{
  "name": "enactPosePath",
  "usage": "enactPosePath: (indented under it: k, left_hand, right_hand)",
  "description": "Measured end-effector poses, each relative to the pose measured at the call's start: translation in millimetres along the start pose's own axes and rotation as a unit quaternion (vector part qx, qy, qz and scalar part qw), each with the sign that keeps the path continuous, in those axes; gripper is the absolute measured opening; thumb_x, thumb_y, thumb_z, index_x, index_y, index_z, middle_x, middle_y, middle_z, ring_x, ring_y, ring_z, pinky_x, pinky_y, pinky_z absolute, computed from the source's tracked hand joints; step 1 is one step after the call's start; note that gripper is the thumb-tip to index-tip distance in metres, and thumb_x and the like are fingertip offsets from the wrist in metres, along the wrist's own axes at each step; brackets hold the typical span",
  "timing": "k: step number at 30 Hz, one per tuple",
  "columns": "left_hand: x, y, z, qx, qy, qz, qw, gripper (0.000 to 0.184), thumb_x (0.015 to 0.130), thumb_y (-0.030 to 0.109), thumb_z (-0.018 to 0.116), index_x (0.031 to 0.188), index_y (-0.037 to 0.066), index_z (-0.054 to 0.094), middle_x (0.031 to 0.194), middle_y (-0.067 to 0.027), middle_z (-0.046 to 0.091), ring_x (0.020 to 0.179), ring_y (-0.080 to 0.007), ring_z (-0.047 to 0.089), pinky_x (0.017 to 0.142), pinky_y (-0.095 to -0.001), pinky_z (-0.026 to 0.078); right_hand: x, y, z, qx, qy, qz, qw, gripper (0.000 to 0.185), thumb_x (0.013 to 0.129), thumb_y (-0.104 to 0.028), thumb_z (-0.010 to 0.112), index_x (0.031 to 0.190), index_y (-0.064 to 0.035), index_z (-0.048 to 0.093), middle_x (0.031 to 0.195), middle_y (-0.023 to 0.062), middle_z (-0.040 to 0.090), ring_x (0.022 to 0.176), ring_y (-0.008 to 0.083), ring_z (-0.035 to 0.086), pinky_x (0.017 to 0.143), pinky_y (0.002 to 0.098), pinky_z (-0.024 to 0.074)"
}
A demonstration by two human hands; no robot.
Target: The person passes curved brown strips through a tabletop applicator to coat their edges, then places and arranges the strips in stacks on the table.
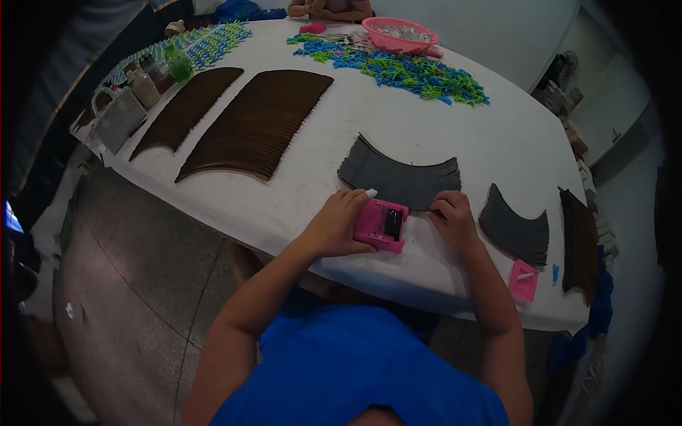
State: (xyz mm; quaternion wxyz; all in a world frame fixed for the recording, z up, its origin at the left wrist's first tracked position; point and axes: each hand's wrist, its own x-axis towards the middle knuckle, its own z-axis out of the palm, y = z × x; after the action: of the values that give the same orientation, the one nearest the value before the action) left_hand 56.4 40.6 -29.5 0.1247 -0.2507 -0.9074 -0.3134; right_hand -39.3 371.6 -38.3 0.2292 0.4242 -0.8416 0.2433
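My left hand [337, 221] is wrapped round a pink box-like device [365, 226] with a black part set in its top. White tape or a covering shows on one fingertip of that hand. My right hand [452, 217] is closed at the near edge of a fanned stack of dark grey strips [398, 179], its fingers pinched together; whatever lies between them is too small to make out. A second, smaller stack of grey strips [514, 230] lies to the right of my right hand.
Brown strip stacks [257, 122] lie at the left, with bottles [177, 62] and a grey basket [119, 117] beyond. Blue and green clips [405, 72] and a pink basket [401, 37] are at the back, near another person. A small pink tray [523, 282] sits at the right edge.
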Motion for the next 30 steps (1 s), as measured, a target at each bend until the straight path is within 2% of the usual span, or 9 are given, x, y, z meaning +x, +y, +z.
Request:
enactPosePath:
  k: [7,9,11,17,24,26,28,30]
  left_hand:
    - [-1.4,5.1,-4.0,-0.050,0.009,-0.020,0.999,0.115,0.059,0.034,0.101,0.154,0.006,0.042,0.147,-0.0190,0.056,0.137,-0.0405,0.051,0.115,-0.0472,0.045]
    - [-0.6,7.6,-4.9,-0.054,0.006,-0.026,0.998,0.116,0.058,0.032,0.102,0.154,0.007,0.043,0.146,-0.0184,0.056,0.136,-0.0401,0.052,0.114,-0.0466,0.045]
    - [-0.8,9.1,-6.0,-0.053,0.010,-0.029,0.998,0.120,0.055,0.030,0.104,0.155,0.005,0.042,0.143,-0.0223,0.056,0.133,-0.0411,0.054,0.113,-0.0463,0.048]
    - [-1.4,9.4,-4.0,-0.065,0.004,-0.061,0.996,0.122,0.055,0.027,0.104,0.157,0.005,0.040,0.144,-0.0217,0.055,0.135,-0.0401,0.053,0.114,-0.0457,0.047]
    - [-2.2,10.5,-3.7,-0.053,0.015,-0.064,0.996,0.117,0.058,0.029,0.102,0.156,0.007,0.043,0.144,-0.0192,0.058,0.134,-0.0402,0.053,0.113,-0.0457,0.046]
    - [-2.5,10.6,-5.1,-0.045,0.008,-0.048,0.998,0.117,0.058,0.032,0.101,0.156,0.007,0.042,0.148,-0.0196,0.055,0.138,-0.0405,0.050,0.117,-0.0486,0.041]
    - [-2.6,2.2,-1.0,-0.024,0.018,-0.022,0.999,0.115,0.061,0.035,0.100,0.156,0.007,0.042,0.150,-0.0194,0.053,0.140,-0.0402,0.048,0.118,-0.0501,0.038]
    - [-1.0,2.2,-2.1,-0.005,0.028,0.005,1.000,0.113,0.063,0.038,0.099,0.156,0.008,0.042,0.152,-0.0192,0.052,0.142,-0.0400,0.046,0.120,-0.0516,0.035]
  right_hand:
    - [-2.5,-9.6,-7.9,-0.022,0.011,0.011,1.000,0.020,0.075,-0.004,0.083,0.084,-0.0064,0.066,0.098,0.0085,0.067,0.098,0.0302,0.066,0.088,0.0439,0.0488]
    - [-2.2,-12.0,-10.8,-0.027,0.011,0.020,0.999,0.020,0.075,-0.004,0.083,0.084,-0.0061,0.066,0.098,0.0089,0.067,0.098,0.0307,0.066,0.087,0.0440,0.0493]
    - [-2.5,-13.2,-12.9,-0.031,0.013,0.027,0.999,0.020,0.075,-0.004,0.083,0.083,-0.0059,0.065,0.099,0.0093,0.067,0.097,0.0312,0.067,0.086,0.0442,0.0499]
    - [-7.0,-5.2,-10.3,-0.038,0.011,0.036,0.999,0.020,0.076,-0.004,0.083,0.085,-0.0055,0.066,0.101,0.0107,0.067,0.097,0.0325,0.066,0.086,0.0434,0.0499]
    - [-3.4,-6.7,-15.0,-0.051,0.000,0.017,0.999,0.020,0.076,-0.005,0.083,0.085,-0.0057,0.065,0.100,0.0105,0.067,0.094,0.0328,0.066,0.084,0.0445,0.0496]
    - [-3.0,-7.0,-14.6,-0.057,0.001,0.012,0.998,0.020,0.076,-0.006,0.083,0.085,-0.0058,0.065,0.100,0.0105,0.067,0.093,0.0329,0.065,0.083,0.0445,0.0495]
    - [-4.9,-4.3,-13.3,-0.070,-0.025,0.033,0.997,0.018,0.080,-0.009,0.080,0.088,-0.0074,0.064,0.104,0.0087,0.064,0.100,0.0311,0.063,0.088,0.0458,0.0469]
    - [0.6,-8.8,-18.5,-0.063,-0.017,0.029,0.997,0.019,0.081,-0.008,0.080,0.090,-0.0062,0.063,0.099,0.0102,0.065,0.095,0.0332,0.064,0.085,0.0460,0.0480]
